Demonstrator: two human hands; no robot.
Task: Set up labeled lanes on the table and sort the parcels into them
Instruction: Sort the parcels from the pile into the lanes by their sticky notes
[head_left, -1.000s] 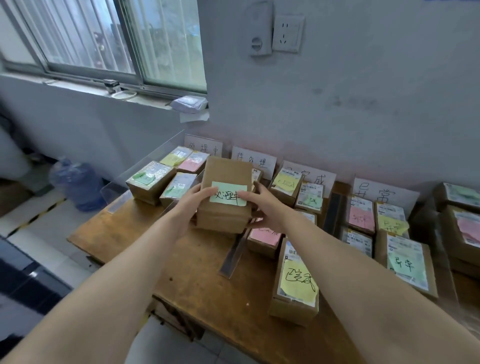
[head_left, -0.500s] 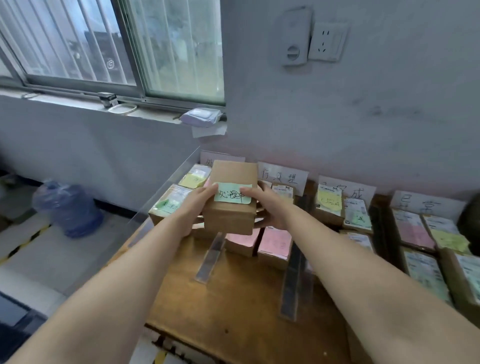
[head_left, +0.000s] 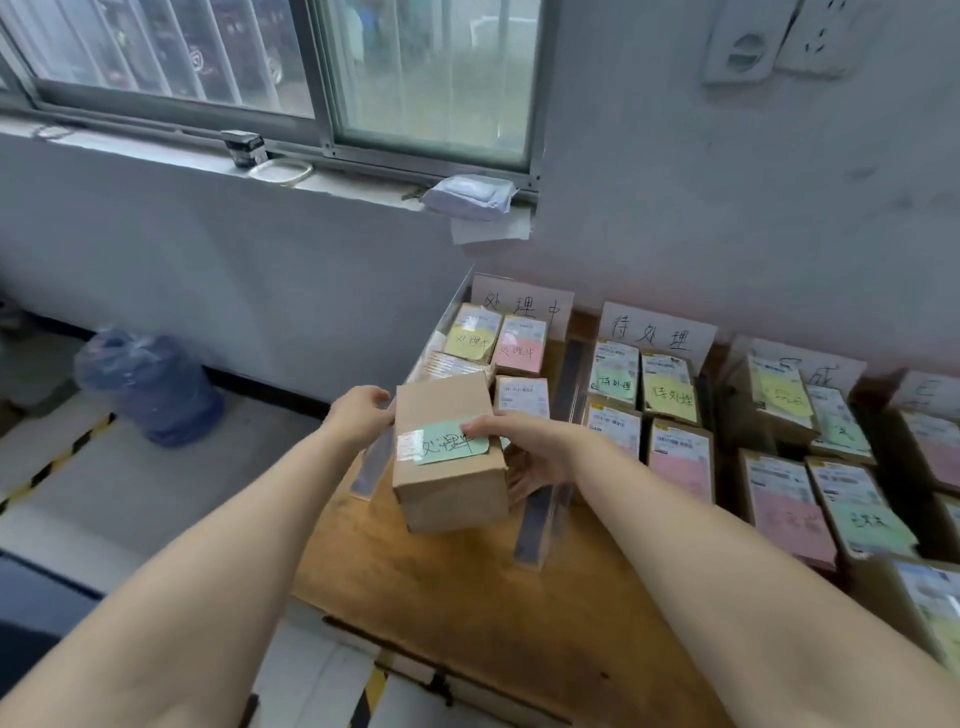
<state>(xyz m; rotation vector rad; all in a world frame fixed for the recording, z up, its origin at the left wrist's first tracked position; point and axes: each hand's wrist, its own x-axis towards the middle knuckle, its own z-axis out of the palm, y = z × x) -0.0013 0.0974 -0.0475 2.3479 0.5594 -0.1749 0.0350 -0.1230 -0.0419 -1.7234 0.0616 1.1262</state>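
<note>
A brown cardboard parcel (head_left: 447, 483) with a green sticky note (head_left: 452, 444) on top sits at the front of the leftmost lane. My left hand (head_left: 358, 413) grips its left side and my right hand (head_left: 530, 452) holds its right side, thumb on the note. Behind it in this lane lie parcels with a yellow note (head_left: 470, 340) and a pink note (head_left: 519, 351), under a white handwritten lane card (head_left: 522, 306) against the wall. The second lane, under its own card (head_left: 654, 332), holds several parcels with green, yellow and pink notes.
Clear acrylic dividers (head_left: 540, 525) separate the lanes on the wooden table (head_left: 467, 613). More labelled parcels (head_left: 789, 514) fill the lanes to the right. The table's left edge drops to the floor, where a blue water jug (head_left: 150, 384) stands under the window sill.
Both hands have carried the green-noted parcel left and lowered it toward the front of the leftmost lane. The view has swung left and closer.
</note>
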